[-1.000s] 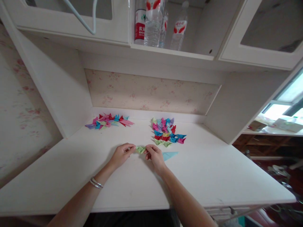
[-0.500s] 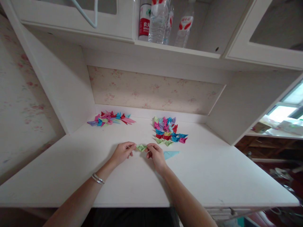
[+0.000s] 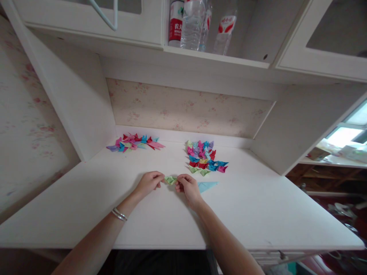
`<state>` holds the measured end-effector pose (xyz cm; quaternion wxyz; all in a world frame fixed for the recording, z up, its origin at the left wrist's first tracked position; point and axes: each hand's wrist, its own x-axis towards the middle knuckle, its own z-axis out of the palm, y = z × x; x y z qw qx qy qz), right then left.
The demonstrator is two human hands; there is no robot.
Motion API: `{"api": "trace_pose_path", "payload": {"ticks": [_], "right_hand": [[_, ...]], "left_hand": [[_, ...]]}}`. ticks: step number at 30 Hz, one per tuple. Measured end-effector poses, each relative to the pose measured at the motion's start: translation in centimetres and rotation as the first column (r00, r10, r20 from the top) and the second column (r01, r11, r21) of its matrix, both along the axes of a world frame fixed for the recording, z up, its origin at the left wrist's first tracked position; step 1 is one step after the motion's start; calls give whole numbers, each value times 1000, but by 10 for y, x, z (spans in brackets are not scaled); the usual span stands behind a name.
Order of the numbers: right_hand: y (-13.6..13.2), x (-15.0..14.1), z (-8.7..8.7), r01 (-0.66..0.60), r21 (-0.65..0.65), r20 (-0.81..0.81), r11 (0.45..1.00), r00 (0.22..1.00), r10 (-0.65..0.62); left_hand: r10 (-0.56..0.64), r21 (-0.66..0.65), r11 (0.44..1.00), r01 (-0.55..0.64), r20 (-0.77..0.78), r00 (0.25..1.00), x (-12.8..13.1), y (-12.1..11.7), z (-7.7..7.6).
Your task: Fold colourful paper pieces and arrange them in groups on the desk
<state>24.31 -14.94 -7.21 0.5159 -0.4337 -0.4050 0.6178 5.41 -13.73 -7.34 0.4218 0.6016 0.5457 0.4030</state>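
Between my two hands is a small light-green folded paper piece [image 3: 170, 180], boat-like in shape. My left hand [image 3: 149, 185] pinches its left tip, and the fingers of my right hand [image 3: 188, 190] close on its right end. Just right of my right hand lies a flat light-blue folded paper [image 3: 207, 186], partly hidden behind the hand. Beyond the hands, several folded paper pieces [image 3: 203, 166] in blue, red, yellow, pink and green sit in rows, with a denser cluster behind them. Another heap of colourful folded paper [image 3: 134, 143] lies at the back left.
The white desk [image 3: 155, 225] runs under a cabinet whose open shelf holds several clear bottles [image 3: 192, 26] and a red-and-white container [image 3: 175, 25]. White side panels [image 3: 69, 103] close in the desk at left and right. A cluttered lower shelf [image 3: 338, 154] stands beyond the right side.
Both hands keep hold of the green paper, with only slight shifts. The camera view has tilted and moved a little, so the shelf sits higher in the picture.
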Motion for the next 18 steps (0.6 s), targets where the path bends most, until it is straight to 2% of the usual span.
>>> {"api": "trace_pose_path", "payload": {"ticks": [7, 12, 18], "right_hand": [[-2, -2, 1, -1, -7, 40, 1000, 999, 1], [-1, -2, -4, 17, -9, 89, 1000, 996, -16], [-1, -2, -8, 23, -4, 106, 1000, 994, -22]], "left_hand": [[-13, -25, 1000, 13, 4, 1000, 0, 0, 2], [-11, -44, 999, 10, -24, 1000, 1, -1, 5], [-17, -48, 999, 16, -34, 999, 1, 1, 2]]}}
